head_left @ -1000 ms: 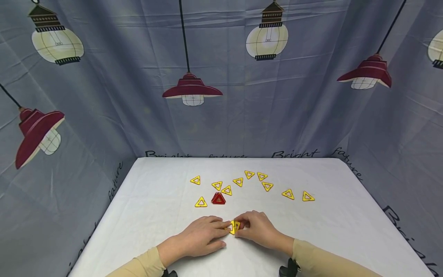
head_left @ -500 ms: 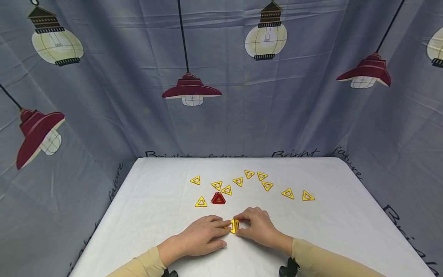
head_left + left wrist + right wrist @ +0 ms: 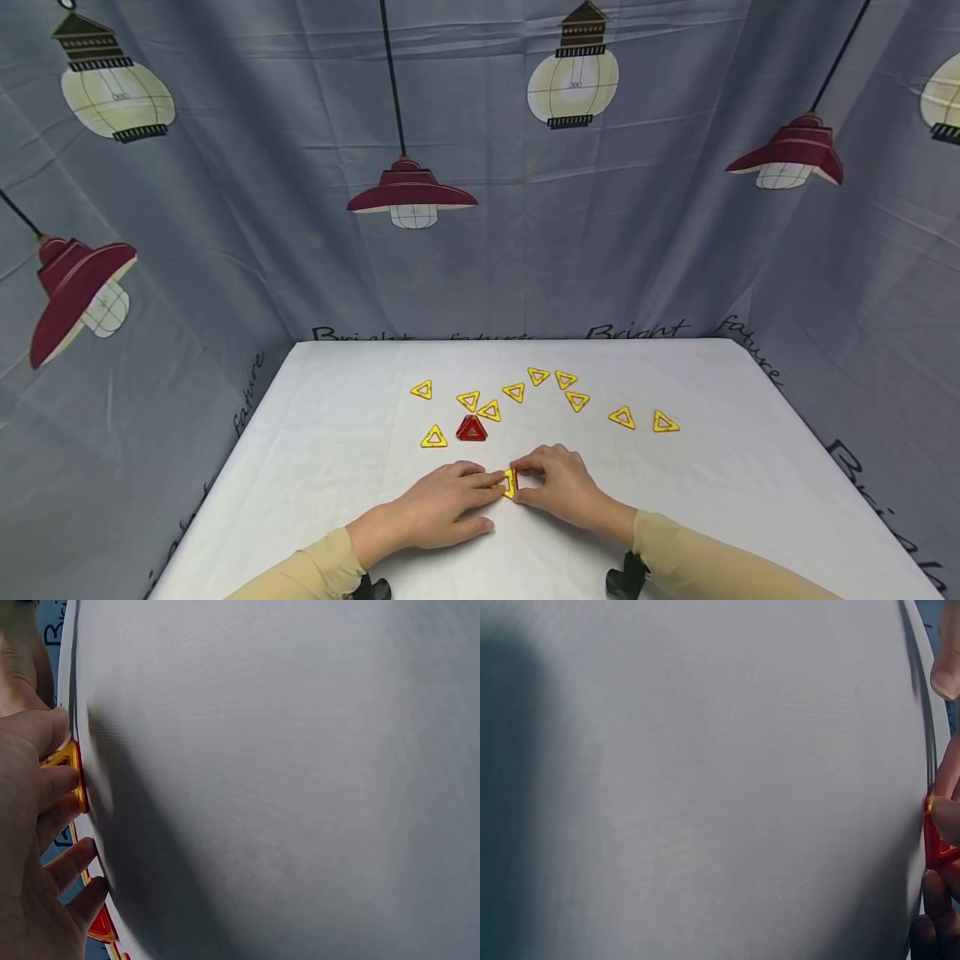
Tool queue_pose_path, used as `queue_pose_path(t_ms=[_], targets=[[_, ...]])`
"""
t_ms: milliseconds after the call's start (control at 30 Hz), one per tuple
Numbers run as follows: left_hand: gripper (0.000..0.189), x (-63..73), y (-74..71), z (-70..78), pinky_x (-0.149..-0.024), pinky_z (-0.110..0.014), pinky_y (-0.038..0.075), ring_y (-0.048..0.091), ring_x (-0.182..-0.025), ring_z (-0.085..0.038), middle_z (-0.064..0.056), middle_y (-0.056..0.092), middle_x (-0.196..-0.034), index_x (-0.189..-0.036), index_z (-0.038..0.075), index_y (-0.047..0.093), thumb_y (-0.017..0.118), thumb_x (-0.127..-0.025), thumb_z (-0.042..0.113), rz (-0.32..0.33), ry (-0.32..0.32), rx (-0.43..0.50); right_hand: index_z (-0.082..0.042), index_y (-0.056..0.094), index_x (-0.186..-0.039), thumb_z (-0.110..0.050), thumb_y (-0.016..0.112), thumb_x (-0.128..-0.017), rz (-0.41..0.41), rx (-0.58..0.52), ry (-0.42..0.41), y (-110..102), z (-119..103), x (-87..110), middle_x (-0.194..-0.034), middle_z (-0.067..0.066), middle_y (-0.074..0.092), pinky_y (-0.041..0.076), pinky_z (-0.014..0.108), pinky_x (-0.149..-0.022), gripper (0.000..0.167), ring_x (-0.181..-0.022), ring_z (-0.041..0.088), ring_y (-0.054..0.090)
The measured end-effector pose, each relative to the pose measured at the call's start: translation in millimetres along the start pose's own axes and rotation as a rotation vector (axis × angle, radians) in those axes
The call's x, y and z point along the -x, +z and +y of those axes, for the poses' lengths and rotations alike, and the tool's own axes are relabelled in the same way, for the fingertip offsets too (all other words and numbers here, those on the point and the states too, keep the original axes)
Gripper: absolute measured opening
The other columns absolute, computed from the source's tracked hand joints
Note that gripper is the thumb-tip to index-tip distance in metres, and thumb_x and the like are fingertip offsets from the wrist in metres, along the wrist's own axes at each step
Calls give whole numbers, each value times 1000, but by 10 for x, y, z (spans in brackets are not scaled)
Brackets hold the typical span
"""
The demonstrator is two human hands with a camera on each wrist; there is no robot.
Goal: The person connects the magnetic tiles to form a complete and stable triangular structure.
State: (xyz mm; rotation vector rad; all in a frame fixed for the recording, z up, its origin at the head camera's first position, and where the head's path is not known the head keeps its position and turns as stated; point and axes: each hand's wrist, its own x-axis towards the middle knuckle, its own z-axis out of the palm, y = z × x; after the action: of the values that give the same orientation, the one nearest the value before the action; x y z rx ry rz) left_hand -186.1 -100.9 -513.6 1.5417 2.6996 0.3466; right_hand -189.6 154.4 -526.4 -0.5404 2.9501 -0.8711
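Near the front middle of the white table, a yellow triangular tile (image 3: 509, 483) with an open centre lies partly under the fingertips of my left hand (image 3: 450, 504), which rest on it with fingers stretched out. My right hand (image 3: 558, 487) pinches a second triangular tile between thumb and fingers at the right side of the first, where it stands roughly upright. From the right wrist view this tile's face looks red (image 3: 933, 844). In the left wrist view a yellow-orange tile (image 3: 78, 776) shows at the left hand's fingers, much of it covered.
Beyond the hands, several yellow triangular tiles (image 3: 577, 401) lie scattered across the white table (image 3: 360, 417). A red triangular tile (image 3: 472, 428), possibly stacked, sits among them. A grey-blue curtain (image 3: 465, 275) printed with lamps surrounds the table.
The tile pinched by my right hand has swung from a tilt to nearly upright, edge-on to the head view. Both hands have shifted slightly forward; the scattered tiles stay put.
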Motion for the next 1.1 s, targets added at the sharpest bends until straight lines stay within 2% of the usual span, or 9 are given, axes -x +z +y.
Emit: queue_pose_path(t_ms=[300,900,1000,1100], targets=[[54,-10,-21,1,-109,-40,42,45,-138,-17,8,41,-159,-152,21,52,52,-105,48,-29,-23,23,-21,79,-112,-33,90,-77,21,5,-48,-36,-1,12,-94,-15,61,38,40,-82,39,-91,9,50],[57,10,-13,5,-111,-43,40,41,-142,-18,10,36,-162,-157,26,44,50,-105,50,-63,-58,81,-21,80,-114,-35,90,-78,-18,-4,-16,-33,49,-9,-95,-17,60,38,39,-83,40,-91,9,49],[57,23,-35,2,-112,-43,40,41,-142,-16,9,37,-162,-157,27,43,51,-105,49,-47,-65,105,-21,80,-114,-35,90,-77,-18,-14,-12,-31,46,-5,-94,-17,60,38,39,-83,40,-91,8,49],[53,28,-89,-22,-111,-44,41,44,-141,-15,6,44,-158,-154,25,49,53,-106,46,13,-65,99,-21,80,-113,-35,90,-77,-16,-15,-8,-28,43,-1,-93,-18,59,38,39,-83,41,-90,8,49]])
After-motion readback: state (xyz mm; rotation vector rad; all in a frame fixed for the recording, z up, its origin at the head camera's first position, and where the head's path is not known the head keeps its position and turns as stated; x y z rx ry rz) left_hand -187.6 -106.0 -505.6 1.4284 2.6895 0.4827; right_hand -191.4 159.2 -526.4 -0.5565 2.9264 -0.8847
